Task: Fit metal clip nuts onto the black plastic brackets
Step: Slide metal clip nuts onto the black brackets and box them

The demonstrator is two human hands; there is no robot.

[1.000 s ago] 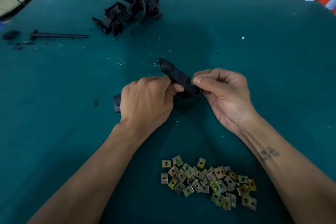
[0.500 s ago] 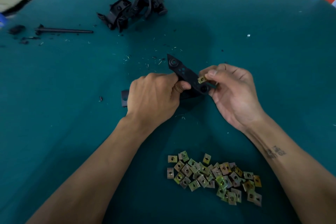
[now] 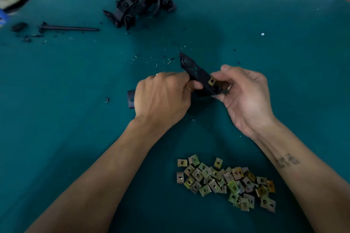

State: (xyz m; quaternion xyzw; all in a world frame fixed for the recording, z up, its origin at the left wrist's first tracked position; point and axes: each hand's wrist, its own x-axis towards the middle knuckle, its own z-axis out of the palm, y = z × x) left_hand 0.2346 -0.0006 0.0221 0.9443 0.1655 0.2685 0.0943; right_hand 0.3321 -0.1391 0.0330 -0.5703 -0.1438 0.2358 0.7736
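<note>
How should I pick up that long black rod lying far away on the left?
Probably pinch the black rod around the middle of its thin bare shaft, coming straight down from above. It lies flat on the green table, running left to right, so fingers fit either side. Its left end looks lumpy with black bits nearby, so it seems harder to grip.

A black plastic bracket [image 3: 197, 73], tilted toward 11 o'clock, carries one brass-coloured clip nut [image 3: 212, 81]; loose clip nuts [image 3: 227, 181] lie heaped at 5 o'clock.

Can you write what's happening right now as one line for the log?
step: fitting clip nut on bracket | left hand: grips bracket | right hand: pinches nut at bracket edge | spare nuts: piled near
</note>
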